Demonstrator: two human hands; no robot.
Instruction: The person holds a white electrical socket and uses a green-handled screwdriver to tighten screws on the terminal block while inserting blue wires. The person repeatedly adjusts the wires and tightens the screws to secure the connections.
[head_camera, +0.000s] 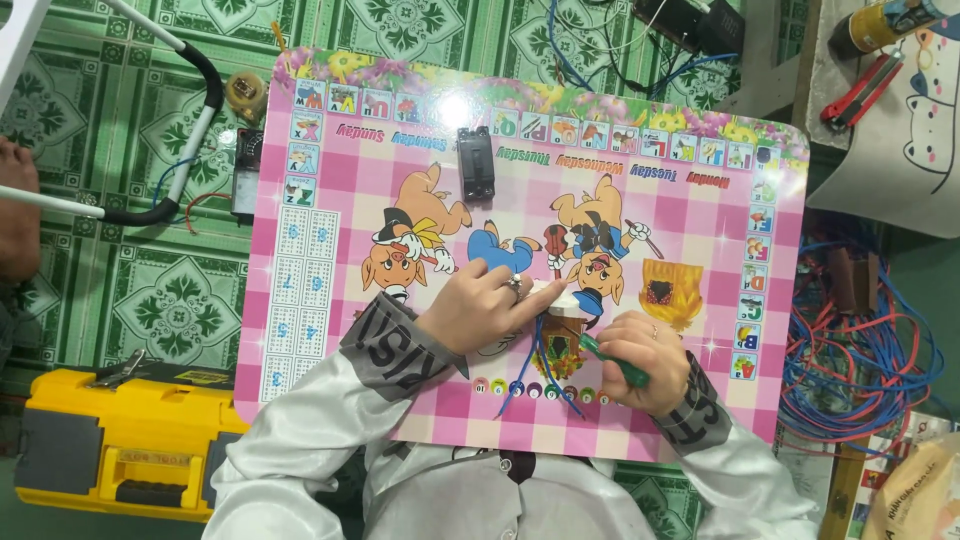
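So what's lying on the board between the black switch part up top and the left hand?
In the head view, nothing loose lies between the black switch part and the left hand: only the pink checked board with its printed cartoon figures.

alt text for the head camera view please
A person's left hand presses a small white part with blue wires onto a pink cartoon-printed table, while the right hand holds a green-handled screwdriver. A black switch lies further up.

White part (556, 292): I see a small white piece lying at board centre, pinned flat.
Blue wires (540, 360): two thin strands trailing from it toward 6 o'clock.
Green-handled screwdriver (612, 362): at 4 o'clock of the part, tip angled toward 10 o'clock.
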